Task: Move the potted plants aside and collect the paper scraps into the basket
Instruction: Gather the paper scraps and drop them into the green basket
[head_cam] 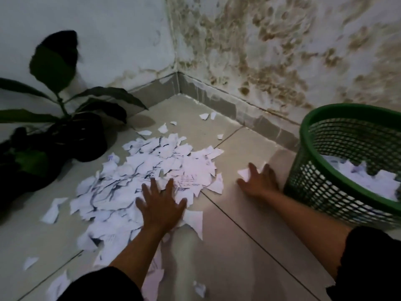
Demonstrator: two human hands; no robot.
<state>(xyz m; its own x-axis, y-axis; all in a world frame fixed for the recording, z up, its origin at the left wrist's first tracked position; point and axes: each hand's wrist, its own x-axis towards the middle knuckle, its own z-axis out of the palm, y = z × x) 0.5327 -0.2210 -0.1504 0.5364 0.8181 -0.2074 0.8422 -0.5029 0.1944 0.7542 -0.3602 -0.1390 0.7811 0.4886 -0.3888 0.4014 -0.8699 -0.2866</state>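
Observation:
A wide heap of torn white paper scraps (149, 170) covers the floor tiles in the room's corner. My left hand (161, 206) lies flat on the near edge of the heap, fingers spread. My right hand (260, 181) rests on the tile to the right, fingers spread over one loose scrap (244, 173). A green mesh basket (347, 168) stands at the right, just beside my right hand, with scraps inside it. A potted plant (86, 137) in a dark pot stands to the left of the heap by the wall; a second dark plant (23, 164) sits at the far left.
Stained walls (260, 51) meet in the corner behind the heap, with a grey skirting along the floor. Stray scraps lie near the corner (205, 116) and at the lower left (30, 262). Dark sleeves cover both my upper arms.

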